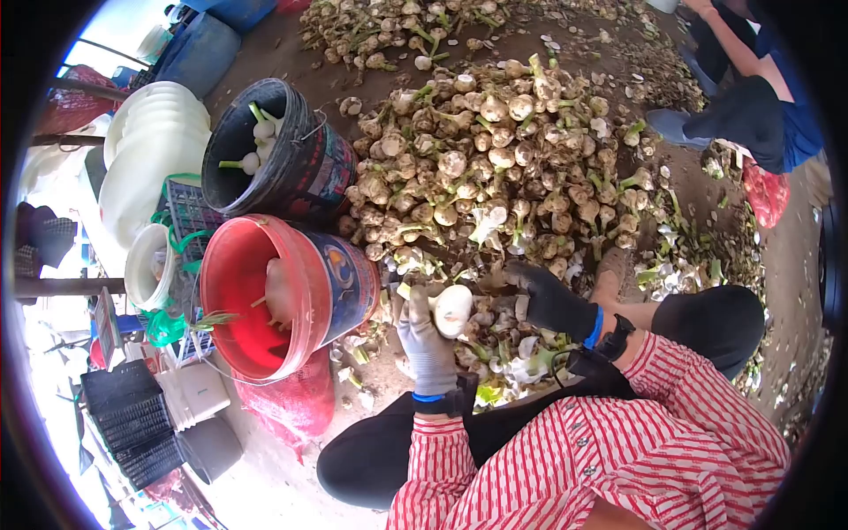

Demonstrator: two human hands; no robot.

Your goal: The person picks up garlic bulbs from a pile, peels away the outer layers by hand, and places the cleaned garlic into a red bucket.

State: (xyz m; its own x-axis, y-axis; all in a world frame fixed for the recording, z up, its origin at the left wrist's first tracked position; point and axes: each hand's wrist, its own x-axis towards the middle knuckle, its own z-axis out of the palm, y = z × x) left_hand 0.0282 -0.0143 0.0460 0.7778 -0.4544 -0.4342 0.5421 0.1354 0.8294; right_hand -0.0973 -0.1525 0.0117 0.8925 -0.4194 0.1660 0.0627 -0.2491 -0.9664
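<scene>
My left hand (424, 344), in a pale grey glove, is closed around a garlic bulb (453, 311) with smooth white skin and a short cut stem by the fingertips. To its right, apart from the bulb, is my right hand (561, 307) in a black glove. Its fingers are bent, with a small pale edge at the fingertips; what they hold I cannot make out. Beyond both hands lies a large heap of unpeeled, soil-stained garlic (495, 159). Loose peelings (521, 358) cover the ground beneath my hands.
A red bucket (221, 291) on my left holds white garlic; behind it a tilted black bucket (225, 190) holds several bulbs. A red mesh sack (291, 397) lies beside the red bucket. Black crates (128, 424) stand at far left. Another person (751, 115) sits at upper right.
</scene>
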